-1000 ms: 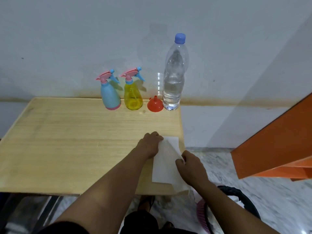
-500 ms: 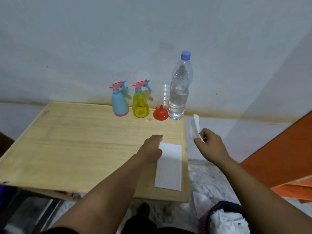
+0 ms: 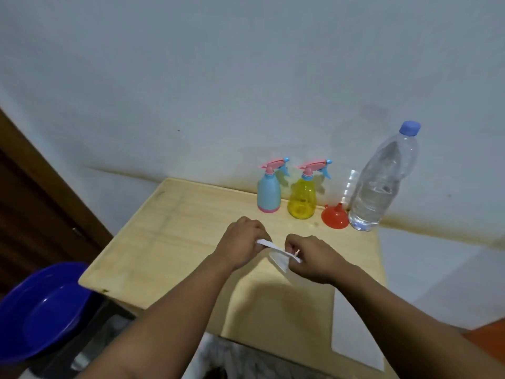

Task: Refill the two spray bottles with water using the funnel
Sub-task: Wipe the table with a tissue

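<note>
Standing along table (image 3: 169, 242) back edge by wall: water bottle (image 3: 379, 184), blue sprayer (image 3: 268, 192), yellow sprayer (image 3: 302, 198), red funnel (image 3: 335, 216) upside down. Left hand (image 3: 243, 246) and right hand (image 3: 314, 258) pinch white paper (image 3: 278, 255) between them.

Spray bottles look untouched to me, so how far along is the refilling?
Nothing of the refill looks done. The blue spray bottle and yellow spray bottle stand with trigger heads on, the funnel sits mouth-down on the table, and the water bottle is capped. In hand: the left hand and right hand hold a white paper piece between them. Left: uncapping, placing the funnel, pouring into both.
</note>
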